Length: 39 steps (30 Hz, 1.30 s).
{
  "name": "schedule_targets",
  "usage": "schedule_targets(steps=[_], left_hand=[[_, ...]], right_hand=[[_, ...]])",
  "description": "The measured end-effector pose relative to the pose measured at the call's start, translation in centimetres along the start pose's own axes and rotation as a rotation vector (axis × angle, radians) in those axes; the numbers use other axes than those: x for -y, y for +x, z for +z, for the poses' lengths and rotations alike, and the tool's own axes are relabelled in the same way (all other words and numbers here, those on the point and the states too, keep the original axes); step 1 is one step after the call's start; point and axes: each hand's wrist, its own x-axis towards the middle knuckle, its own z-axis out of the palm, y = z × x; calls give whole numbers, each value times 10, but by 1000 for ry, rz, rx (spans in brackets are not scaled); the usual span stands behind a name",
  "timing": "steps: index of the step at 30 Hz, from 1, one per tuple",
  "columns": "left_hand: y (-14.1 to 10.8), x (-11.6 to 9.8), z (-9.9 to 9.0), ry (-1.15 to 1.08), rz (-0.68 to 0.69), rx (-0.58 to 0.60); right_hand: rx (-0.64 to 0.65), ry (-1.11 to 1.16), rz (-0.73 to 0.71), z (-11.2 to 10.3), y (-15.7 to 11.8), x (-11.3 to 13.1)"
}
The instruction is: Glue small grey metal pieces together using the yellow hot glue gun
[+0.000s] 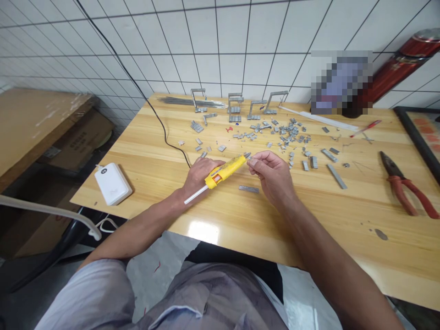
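Note:
My left hand (200, 175) is wrapped round a yellow hot glue gun (225, 172), with a white glue stick (195, 194) poking out of its rear end. The gun's metal nozzle points right, close to the fingertips of my right hand (271, 173). Those fingers are pinched together at the nozzle; whatever small piece they hold is too hidden to name. Below the gun a flat grey strip (249, 189) lies on the wooden table (220, 215). Beyond both hands are many loose small grey pieces (292, 133) and several small grey bracket-shaped assemblies (255, 110) standing upright.
Red-handled pliers (405, 188) lie at the right, near a dark-framed panel (422, 133). A white power bank (112, 184) sits at the left edge. Thin metal rods (192, 102) lie at the back, and a black cable (161, 123) crosses the table. A red flask (398, 68) stands by the wall.

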Motion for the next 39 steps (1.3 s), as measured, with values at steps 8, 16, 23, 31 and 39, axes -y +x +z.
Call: schedule_targets(steps=[8, 16, 23, 31, 39], left_hand=[[3, -4, 1, 8, 51, -42], [1, -1, -1, 42, -23, 32], [0, -3, 0, 35, -29, 30], [-1, 1, 1, 26, -62, 42], [-3, 1, 0, 15, -159, 109]], right_hand=[[-14, 1, 23, 1, -1, 3], [-11, -9, 8, -1, 0, -1], [-8, -23, 12, -1, -1, 0], [-3, -74, 0, -2, -1, -1], [-7, -106, -33, -3, 0, -3]])
